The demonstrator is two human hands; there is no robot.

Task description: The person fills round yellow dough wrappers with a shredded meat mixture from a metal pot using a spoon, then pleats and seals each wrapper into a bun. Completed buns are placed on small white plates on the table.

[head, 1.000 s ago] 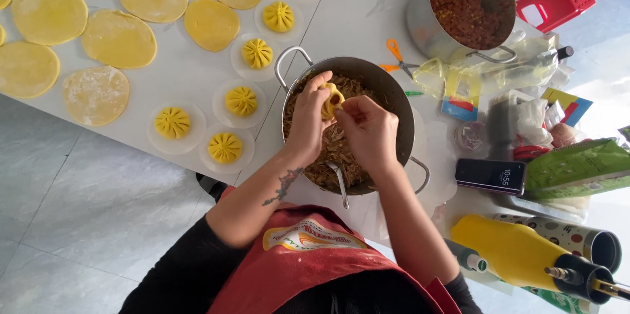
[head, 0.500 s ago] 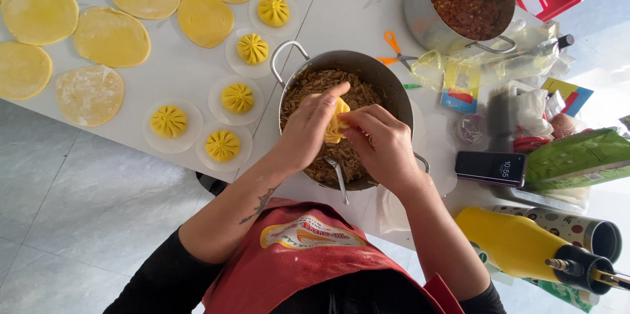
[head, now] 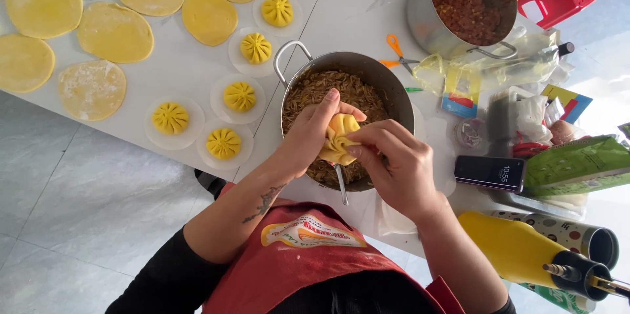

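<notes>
Above the round metal pot of brown shredded filling (head: pixel 367 74), the left hand (head: pixel 312 133) and right hand (head: pixel 397 163) both pinch a soft yellow dough dumpling (head: pixel 338 140), fingers closed on its folds; pleated yellow dumplings (head: pixel 223 143) sit left.

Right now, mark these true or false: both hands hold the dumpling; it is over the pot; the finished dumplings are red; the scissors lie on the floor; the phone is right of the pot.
Both hands, left and right, hold the dumpling: true.
It is over the pot: true.
Finished dumplings are red: false, yellow.
Scissors lie on the floor: false, on the table.
Phone is right of the pot: true.
</notes>
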